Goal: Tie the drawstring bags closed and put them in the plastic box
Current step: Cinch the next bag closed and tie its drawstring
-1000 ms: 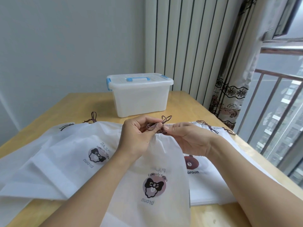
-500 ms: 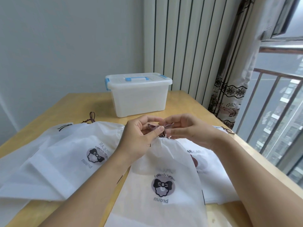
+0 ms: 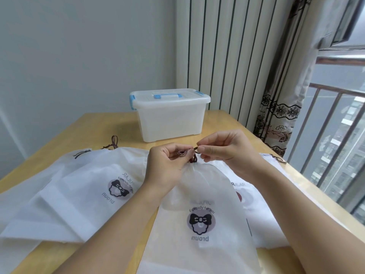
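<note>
The wooden worktop (image 3: 233, 123) carries a spread of white drawstring bags (image 3: 79, 186), laid flat with their cord ends toward the far side, probably so each mouth is easy to reach. Behind them stands the plastic box (image 3: 169, 117), lid on and blue latches down, so it will need opening before anything goes in. The nearest bag (image 3: 199, 224), printed with a bow-tie logo, lies lengthwise toward the person, its mouth gathered under both hands. The left hand (image 3: 166, 165) pinches a loop of the brown drawstring (image 3: 192, 156) between thumb and curled fingers; the right hand (image 3: 223, 153) pinches the other end just beside it, wrists raised, apparently mid-knot.
</note>
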Motion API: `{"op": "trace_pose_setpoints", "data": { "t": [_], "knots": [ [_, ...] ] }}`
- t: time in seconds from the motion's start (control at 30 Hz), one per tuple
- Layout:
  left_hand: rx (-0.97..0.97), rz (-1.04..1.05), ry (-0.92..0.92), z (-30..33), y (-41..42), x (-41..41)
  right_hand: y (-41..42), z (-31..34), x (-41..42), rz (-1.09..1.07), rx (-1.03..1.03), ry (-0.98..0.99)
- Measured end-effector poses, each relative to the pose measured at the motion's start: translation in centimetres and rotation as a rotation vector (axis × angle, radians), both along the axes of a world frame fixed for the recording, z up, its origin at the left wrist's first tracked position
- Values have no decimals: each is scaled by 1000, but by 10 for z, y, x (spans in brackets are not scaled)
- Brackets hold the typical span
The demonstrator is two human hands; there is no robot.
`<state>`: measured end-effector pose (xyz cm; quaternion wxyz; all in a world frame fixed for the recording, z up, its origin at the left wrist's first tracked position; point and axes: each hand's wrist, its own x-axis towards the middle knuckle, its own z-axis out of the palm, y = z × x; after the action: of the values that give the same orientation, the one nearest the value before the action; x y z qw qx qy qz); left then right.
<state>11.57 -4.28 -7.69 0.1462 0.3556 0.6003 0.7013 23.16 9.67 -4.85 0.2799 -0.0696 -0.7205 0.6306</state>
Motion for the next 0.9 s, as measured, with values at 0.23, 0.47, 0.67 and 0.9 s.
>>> {"op": "trace_pose_setpoints", "data": {
  "t": [0.23, 0.47, 0.67, 0.9],
  "knots": [
    [91, -65, -306, 5, -1, 4, -8, 1, 1, 136, -62, -126],
    [81, -123, -257, 7, -3, 7, -10, 0, -1, 53, -155, -140],
    [99, -151, -204, 10, -4, 8, -7, -1, -2, -16, -90, -169],
    [82, -83, -84, 11, -4, 3, -2, -1, 1, 72, -74, -174]
  ]
}}
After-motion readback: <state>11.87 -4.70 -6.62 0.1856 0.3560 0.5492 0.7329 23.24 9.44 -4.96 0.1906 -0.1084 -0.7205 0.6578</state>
